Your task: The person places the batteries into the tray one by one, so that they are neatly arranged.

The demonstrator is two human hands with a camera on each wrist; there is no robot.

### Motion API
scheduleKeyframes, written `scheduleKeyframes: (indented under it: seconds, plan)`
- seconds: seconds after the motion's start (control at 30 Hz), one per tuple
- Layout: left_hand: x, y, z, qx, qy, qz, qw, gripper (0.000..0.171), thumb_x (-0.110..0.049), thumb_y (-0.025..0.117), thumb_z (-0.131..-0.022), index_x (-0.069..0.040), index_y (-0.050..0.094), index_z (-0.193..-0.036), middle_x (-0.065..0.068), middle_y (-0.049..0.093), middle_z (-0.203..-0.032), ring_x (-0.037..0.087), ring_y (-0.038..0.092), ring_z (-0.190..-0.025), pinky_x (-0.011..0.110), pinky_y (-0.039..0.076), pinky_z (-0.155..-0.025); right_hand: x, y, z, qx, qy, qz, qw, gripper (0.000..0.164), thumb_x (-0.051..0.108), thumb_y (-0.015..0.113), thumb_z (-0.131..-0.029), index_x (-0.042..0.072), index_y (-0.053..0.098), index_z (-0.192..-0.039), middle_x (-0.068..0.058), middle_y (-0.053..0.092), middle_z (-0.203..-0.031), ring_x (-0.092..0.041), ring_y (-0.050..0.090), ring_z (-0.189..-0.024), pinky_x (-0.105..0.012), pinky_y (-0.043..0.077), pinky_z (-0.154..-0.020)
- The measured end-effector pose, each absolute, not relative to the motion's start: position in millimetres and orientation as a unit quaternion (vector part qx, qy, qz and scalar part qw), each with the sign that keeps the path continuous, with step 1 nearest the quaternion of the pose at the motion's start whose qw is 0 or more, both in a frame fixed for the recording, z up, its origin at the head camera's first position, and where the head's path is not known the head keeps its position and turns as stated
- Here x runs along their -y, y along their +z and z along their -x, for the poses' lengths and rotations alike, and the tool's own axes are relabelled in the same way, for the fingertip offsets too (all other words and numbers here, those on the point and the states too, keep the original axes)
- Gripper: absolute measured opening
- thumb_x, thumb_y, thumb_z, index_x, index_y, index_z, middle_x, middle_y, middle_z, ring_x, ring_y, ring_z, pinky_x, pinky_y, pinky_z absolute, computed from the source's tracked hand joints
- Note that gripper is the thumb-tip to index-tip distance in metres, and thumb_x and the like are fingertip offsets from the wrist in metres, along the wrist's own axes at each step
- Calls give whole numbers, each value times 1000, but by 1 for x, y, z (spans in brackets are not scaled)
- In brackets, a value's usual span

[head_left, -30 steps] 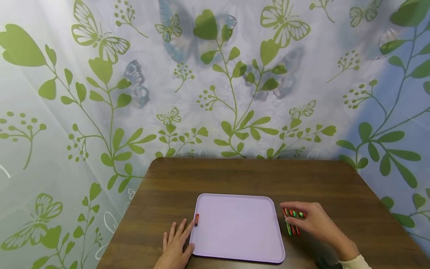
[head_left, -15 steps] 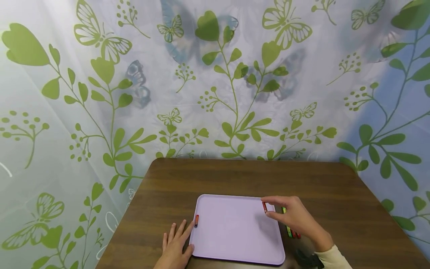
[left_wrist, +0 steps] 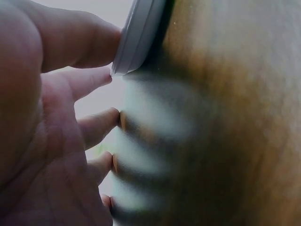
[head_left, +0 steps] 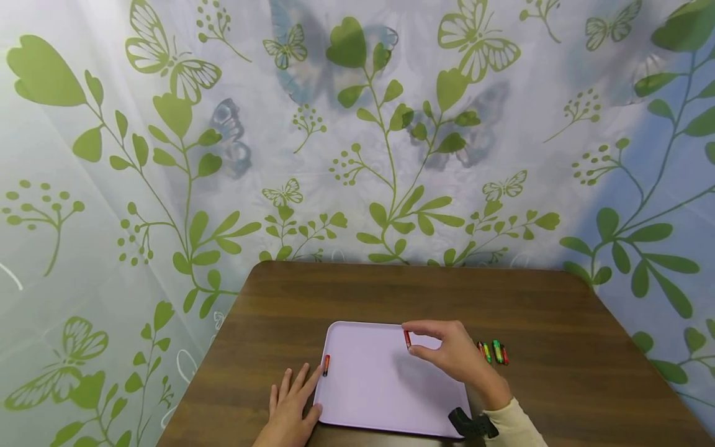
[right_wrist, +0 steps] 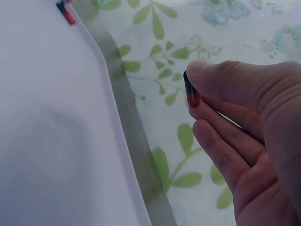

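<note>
A small red battery is pinched end to end between the thumb and a fingertip of my right hand, above the back part of a light purple tray. The right wrist view shows the held battery with one dark end and one red end. Another battery, orange-red with a dark end, lies along the tray's left rim. My left hand rests on the table with fingers spread, its thumb and forefinger at the tray's left edge. In the left wrist view, that thumb touches the rim.
Several red and green batteries lie on the brown wooden table right of the tray, partly hidden by my right hand. A black wrist strap overlaps the tray's front right corner. A leaf-and-butterfly curtain hangs behind the table.
My right hand has picked up a battery from the group on the right and carried it left over the tray. My left hand and the tray have stayed in place.
</note>
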State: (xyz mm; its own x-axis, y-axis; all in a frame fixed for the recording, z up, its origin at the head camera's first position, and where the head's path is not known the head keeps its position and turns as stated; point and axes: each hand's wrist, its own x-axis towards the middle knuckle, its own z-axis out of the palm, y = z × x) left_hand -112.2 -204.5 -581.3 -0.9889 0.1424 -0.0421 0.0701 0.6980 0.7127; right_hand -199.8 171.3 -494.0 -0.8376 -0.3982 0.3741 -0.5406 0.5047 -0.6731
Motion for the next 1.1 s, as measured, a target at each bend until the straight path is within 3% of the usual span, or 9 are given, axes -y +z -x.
scheduleKeyframes:
  seconds: [0.23, 0.43, 0.6, 0.77, 0.93, 1.1]
  plan:
    - [205, -587, 112, -923, 380, -58, 33, 74, -19, 75, -98, -43, 49, -164, 21, 40, -174, 60, 12, -164, 85, -2, -122, -144, -502, 201, 853, 435, -280, 70, 42, 19, 91, -90, 28, 81, -130, 10, 81, -126, -19, 79, -116, -41, 64, -99]
    - [202, -582, 109, -917, 393, -69, 6, 73, -18, 75, -97, -38, 52, -164, 26, 41, -172, 62, 14, -161, 87, -3, -121, -123, -511, 202, 839, 458, -290, 52, 40, 16, 91, -90, 23, 82, -128, 8, 82, -126, -31, 80, -114, -40, 64, -101]
    - [199, -571, 105, -914, 398, -83, -11, 70, -16, 73, -97, -26, 53, -164, 30, 42, -169, 67, 16, -158, 90, -2, -118, -105, -517, 203, 835, 463, -293, 45, 39, 15, 91, -89, 21, 82, -127, 7, 82, -125, -29, 81, -113, -39, 63, -102]
    - [194, -548, 103, -915, 398, -59, 32, 67, -12, 73, -97, -18, 56, -161, 27, 40, -172, 64, 12, -162, 86, -4, -121, -86, -523, 202, 833, 472, -287, 46, 39, 13, 91, -88, 17, 83, -126, 6, 82, -124, -18, 80, -115, -38, 63, -102]
    - [193, -543, 102, -919, 388, -55, 45, 67, -14, 74, -98, -20, 55, -162, 26, 39, -173, 63, 11, -163, 86, -3, -122, -68, -532, 200, 829, 478, -285, 59, 39, 9, 91, -86, 10, 83, -124, 2, 83, -123, -16, 80, -113, -37, 64, -101]
    - [194, -560, 104, -911, 406, -66, 4, 67, -13, 74, -96, -22, 58, -160, 30, 42, -169, 66, 15, -159, 87, -3, -121, -52, -542, 200, 828, 472, -297, 61, 39, 6, 90, -86, 5, 82, -124, -2, 83, -123, -23, 81, -111, -40, 64, -100]
